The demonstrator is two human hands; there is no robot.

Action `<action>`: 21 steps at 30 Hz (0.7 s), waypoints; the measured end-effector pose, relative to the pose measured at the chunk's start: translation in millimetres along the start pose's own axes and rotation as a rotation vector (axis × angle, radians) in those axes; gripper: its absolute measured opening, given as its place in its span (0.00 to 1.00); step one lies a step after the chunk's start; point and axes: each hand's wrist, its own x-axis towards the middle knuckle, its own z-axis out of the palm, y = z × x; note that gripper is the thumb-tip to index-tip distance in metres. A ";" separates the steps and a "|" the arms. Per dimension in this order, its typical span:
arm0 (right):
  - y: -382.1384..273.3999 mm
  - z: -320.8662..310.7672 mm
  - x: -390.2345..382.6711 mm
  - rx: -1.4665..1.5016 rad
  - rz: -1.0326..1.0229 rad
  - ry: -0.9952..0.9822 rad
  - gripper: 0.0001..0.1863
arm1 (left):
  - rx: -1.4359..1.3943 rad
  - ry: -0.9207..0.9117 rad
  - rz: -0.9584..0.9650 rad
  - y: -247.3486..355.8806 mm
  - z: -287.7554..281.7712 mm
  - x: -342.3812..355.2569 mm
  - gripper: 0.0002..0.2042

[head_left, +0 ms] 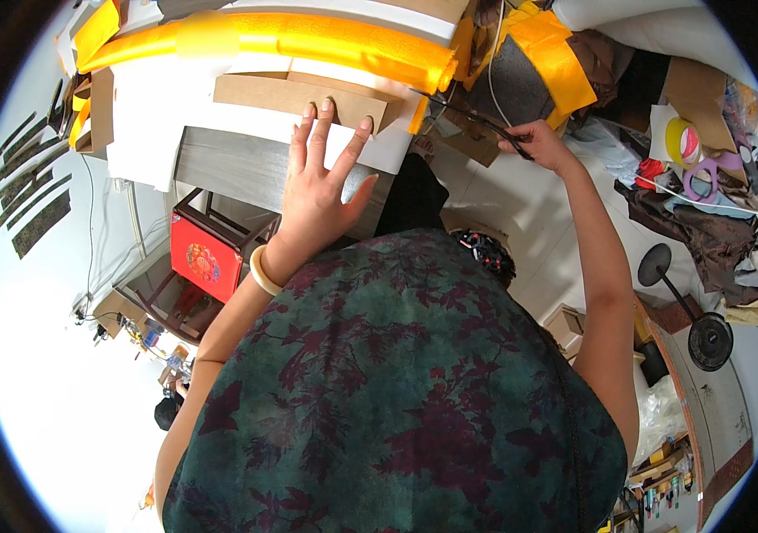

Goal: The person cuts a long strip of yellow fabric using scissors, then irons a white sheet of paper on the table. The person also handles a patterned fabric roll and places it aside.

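My left hand (321, 178) lies with fingers spread, its fingertips pressing on a brown cardboard strip (259, 96) at the table's edge. White paper (152, 124) lies around and under the strip. My right hand (539, 145) grips a pair of dark scissors (477, 117) to the right. Their blades point left, at the end of a narrow yellow piece (418, 115) beside the strip; whether they touch it I cannot tell. Behind the strip, a long roll of bright yellow fabric (335, 44) stretches across the table.
Yellow fabric scraps (552, 58) lie on a cluttered pile at the back right. Further right are a tape roll (683, 142) and purple-handled scissors (708, 176). A grey table surface (228, 169) shows near my left hand, with a red-seated chair (207, 259) below it.
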 end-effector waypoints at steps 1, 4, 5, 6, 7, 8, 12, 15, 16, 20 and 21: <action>1.2 -0.5 0.4 -0.014 0.025 -0.006 0.19 | 0.018 0.003 -0.005 -0.4 -1.3 1.3 0.41; -9.8 -0.9 -1.6 -0.064 0.084 -0.005 0.20 | 0.087 0.002 -0.073 -7.6 -12.7 13.7 0.41; -15.2 0.3 -4.7 -0.084 0.095 0.005 0.20 | 0.168 0.033 -0.030 -12.3 -19.1 24.1 0.43; -23.4 0.6 -7.1 -0.108 0.105 0.015 0.20 | 0.184 0.056 0.053 -18.6 -28.2 36.4 0.39; -22.6 -1.0 -5.6 -0.081 0.110 0.011 0.20 | 0.136 0.039 0.137 -31.5 -31.6 46.8 0.35; -21.0 -0.8 -6.4 -0.113 0.087 0.009 0.20 | 0.088 0.022 0.221 -42.7 -35.9 55.1 0.32; 20.6 -0.8 4.3 -0.098 -0.038 0.025 0.18 | -0.089 -0.061 0.358 -62.4 -64.8 75.9 0.25; -8.6 7.1 -3.7 -0.200 0.006 0.111 0.19 | -0.049 -0.039 0.357 -47.7 -121.9 82.4 0.27; -12.3 6.7 -4.0 -0.146 0.042 0.091 0.19 | -0.051 -0.001 0.381 -40.5 -145.3 90.1 0.28; -23.0 4.1 -9.5 -0.146 0.118 0.065 0.19 | -0.073 0.159 0.485 -28.1 -218.6 145.0 0.28; -21.2 5.2 -11.1 -0.139 0.114 0.069 0.18 | -0.149 0.150 0.461 -26.0 -225.2 163.2 0.27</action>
